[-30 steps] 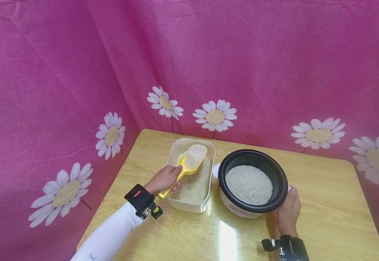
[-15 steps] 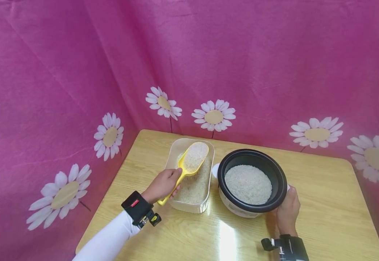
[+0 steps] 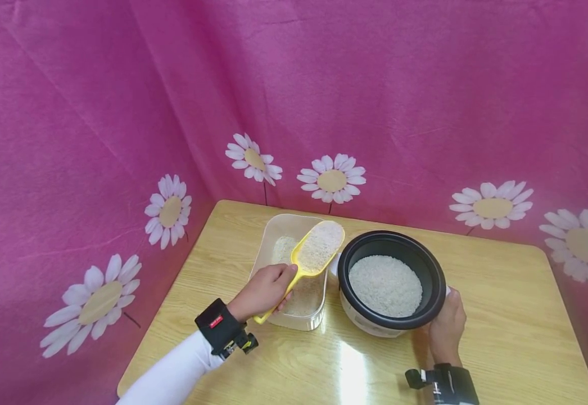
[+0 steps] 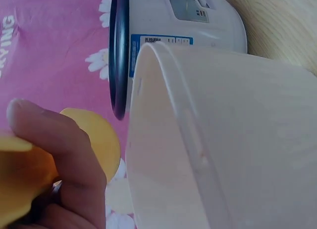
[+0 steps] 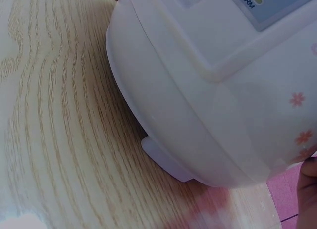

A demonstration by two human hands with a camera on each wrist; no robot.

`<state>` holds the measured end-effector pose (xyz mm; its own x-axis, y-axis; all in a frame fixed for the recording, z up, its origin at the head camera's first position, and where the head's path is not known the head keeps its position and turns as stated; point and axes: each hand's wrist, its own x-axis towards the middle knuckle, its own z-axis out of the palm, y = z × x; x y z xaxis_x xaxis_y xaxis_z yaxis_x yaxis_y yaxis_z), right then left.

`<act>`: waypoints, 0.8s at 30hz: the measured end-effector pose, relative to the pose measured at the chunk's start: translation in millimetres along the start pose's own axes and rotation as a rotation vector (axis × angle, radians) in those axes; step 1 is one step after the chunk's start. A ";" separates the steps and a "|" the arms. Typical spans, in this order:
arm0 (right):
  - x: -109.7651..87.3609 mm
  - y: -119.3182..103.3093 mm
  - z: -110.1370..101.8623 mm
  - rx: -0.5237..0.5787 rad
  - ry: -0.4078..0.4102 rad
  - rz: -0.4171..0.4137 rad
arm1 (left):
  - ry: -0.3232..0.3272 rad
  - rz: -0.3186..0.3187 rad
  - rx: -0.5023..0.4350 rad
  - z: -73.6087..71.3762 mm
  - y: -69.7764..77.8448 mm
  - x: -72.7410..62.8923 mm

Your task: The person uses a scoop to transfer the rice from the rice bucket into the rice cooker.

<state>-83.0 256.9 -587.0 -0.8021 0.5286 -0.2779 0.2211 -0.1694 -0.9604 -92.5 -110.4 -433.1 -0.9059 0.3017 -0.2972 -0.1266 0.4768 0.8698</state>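
My left hand (image 3: 267,288) grips the handle of a yellow scoop (image 3: 301,264), which is heaped with white rice (image 3: 320,244). The scoop hangs over the right rim of a cream plastic bin (image 3: 294,323) with rice in the bottom, its tip close to the rice cooker. My right hand (image 3: 447,329) holds the handle on the right side of the white rice cooker (image 5: 198,90), partly hidden behind it in the head view. Inside the cooker's black pot (image 3: 428,270) lies a bed of rice (image 3: 387,286). In the left wrist view a thumb and curled fingers (image 4: 74,160) wrap the scoop.
Bin and cooker stand side by side on a light wooden table (image 3: 506,326). Pink cloth (image 3: 400,101) printed with white daisies rises behind the table and along its left side. The cooker's front carries a control panel (image 4: 190,6).
My left hand has carried the filled scoop to the right, from above the bin's middle to its right rim beside the cooker. The right hand and the cooker stay put.
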 end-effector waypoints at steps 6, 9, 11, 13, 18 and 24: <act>0.1 0.6 -0.4 -0.080 0.011 -0.099 | -0.022 0.024 0.056 10.5 12.5 5.1; -0.1 0.7 -0.5 -0.097 0.011 -0.131 | -0.033 0.023 0.058 15.1 18.6 8.1; 0.1 0.6 -0.6 -0.117 0.017 -0.146 | -0.038 0.025 0.069 18.5 22.6 10.8; 0.2 0.2 -0.6 -0.118 0.015 -0.144 | -0.038 0.029 0.089 21.8 26.3 13.6; -0.6 -1.4 -0.8 -0.141 0.017 -0.128 | -0.024 0.046 0.179 28.7 33.4 21.5; -0.4 -2.6 -1.0 -0.150 0.008 -0.128 | 0.006 0.093 0.304 33.8 38.3 29.9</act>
<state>-82.7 257.9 -584.5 -0.8248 0.5445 -0.1526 0.1978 0.0250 -0.9799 -110.8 -55.3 -422.0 -0.9106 0.3510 -0.2183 0.0829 0.6725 0.7354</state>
